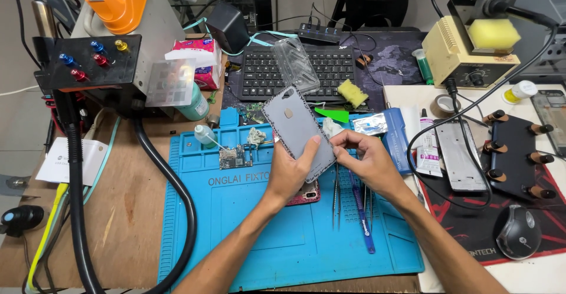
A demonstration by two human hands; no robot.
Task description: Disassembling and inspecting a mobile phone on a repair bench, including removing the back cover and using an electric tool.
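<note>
Grey phone back cover, held tilted above the blue repair mat, camera cut-out toward the far end, plain face toward the camera. Gripped from below and along the near long edge by the left hand, fingers wrapped behind and thumb pressed on the face near the lower right corner. Met at that same corner by the right hand, fingers pinched narrow at the cover's edge; cannot tell whether anything thin sits between those fingertips. Best handled, judging from the grip, with the left hand steady and the load spread along the edge, so that the thin shell does not flex or crack at the corner being worked; small, even pressure from the right hand, moving along the rim rather than pulling hard at one spot. Partly hidden beneath the left hand, a red phone body lying on the mat. Just right of it, tweezers and a blue-handled tool laid lengthwise, close enough to catch a wrist. Farther out on the mat, a small circuit board and a squeeze bottle. Beyond, a clear phone case resting on a black keyboard, a yellow sponge beside it, a soldering station at far right, a mouse on the table's right side.
</note>
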